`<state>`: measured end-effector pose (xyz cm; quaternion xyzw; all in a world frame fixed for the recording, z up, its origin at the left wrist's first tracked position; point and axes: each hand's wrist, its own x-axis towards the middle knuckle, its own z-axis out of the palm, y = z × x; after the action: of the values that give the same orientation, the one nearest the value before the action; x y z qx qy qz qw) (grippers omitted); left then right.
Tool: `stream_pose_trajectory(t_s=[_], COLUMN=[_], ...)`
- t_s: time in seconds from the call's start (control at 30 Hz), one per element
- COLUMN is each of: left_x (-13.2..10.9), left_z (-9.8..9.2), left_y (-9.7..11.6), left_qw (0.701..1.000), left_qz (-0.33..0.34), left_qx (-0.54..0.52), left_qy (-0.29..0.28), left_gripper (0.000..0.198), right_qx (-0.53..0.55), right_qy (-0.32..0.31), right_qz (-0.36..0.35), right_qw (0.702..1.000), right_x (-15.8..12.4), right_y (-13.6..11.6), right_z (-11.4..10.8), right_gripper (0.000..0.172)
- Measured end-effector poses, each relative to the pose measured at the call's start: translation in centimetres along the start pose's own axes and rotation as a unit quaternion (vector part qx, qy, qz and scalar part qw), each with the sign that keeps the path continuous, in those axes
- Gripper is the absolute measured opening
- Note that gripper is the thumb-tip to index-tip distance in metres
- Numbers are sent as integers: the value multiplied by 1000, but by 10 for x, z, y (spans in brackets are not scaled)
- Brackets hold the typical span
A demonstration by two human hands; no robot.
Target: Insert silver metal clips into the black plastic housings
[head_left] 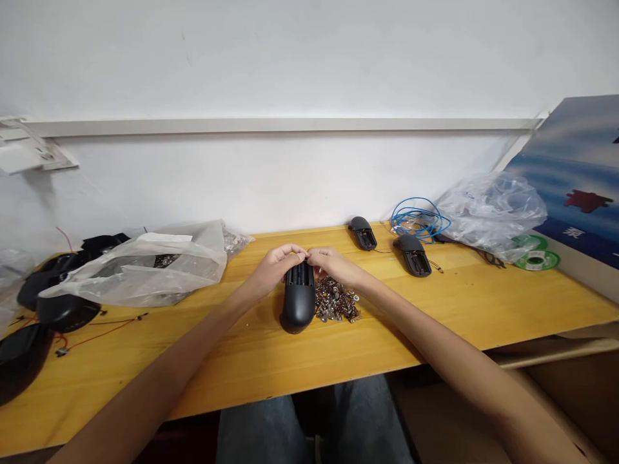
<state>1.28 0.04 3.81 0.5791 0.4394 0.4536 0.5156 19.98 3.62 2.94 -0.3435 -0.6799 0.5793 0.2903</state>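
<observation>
Your left hand (278, 267) pinches the far end of the black plastic housing (298, 303) at 12 o'clock; it looks light, rigid, best held by its sides. Your right hand (333, 267) meets it, its grip hidden. Loose metal fittings (336, 299) lie at 1 o'clock; a blue wire coil (420, 220) lies farther off.

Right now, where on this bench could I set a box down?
The wooden bench shows bare wood right of the metal bits, below the two black shells. The left end is crowded, with a plastic bag and black casings.
</observation>
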Motion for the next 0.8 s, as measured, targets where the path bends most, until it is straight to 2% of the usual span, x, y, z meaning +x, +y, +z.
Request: stream_pose_trajectory(t_s=[0.2, 0.37, 0.47, 0.53, 0.67, 0.73, 0.8], left_x=[3, 6, 7, 7, 6, 5, 3], left_z=[0, -5, -7, -6, -3, -3, -3], left_y=[-3, -1, 1, 1, -7, -15, -23], left_qw=[989, 961, 944, 943, 967, 984, 983], left_qz=[-37, -72, -96, -84, 5, 65, 137], left_qx=[-143, -264, -310, -315, -241, -128, 20], left_qy=[10, 43, 60, 62, 87, 108, 119], left_gripper=[31, 21, 18, 19, 30, 37, 38], right_qx=[22, 158, 245, 273, 243, 229, 252], right_qy=[64, 147, 152, 147, 172, 164, 129], right_qz=[-56, -23, -10, -2, 4, -21, -57], right_qw=[996, 976, 957, 951, 955, 959, 957], right_x=[1, 8, 11, 12, 13, 11, 7], right_y=[-4, 2, 7, 9, 12, 11, 8], right_z=[-5, -13, -17, -17, -9, -3, 3], right_gripper=[31, 34, 32, 28, 28, 34, 43])
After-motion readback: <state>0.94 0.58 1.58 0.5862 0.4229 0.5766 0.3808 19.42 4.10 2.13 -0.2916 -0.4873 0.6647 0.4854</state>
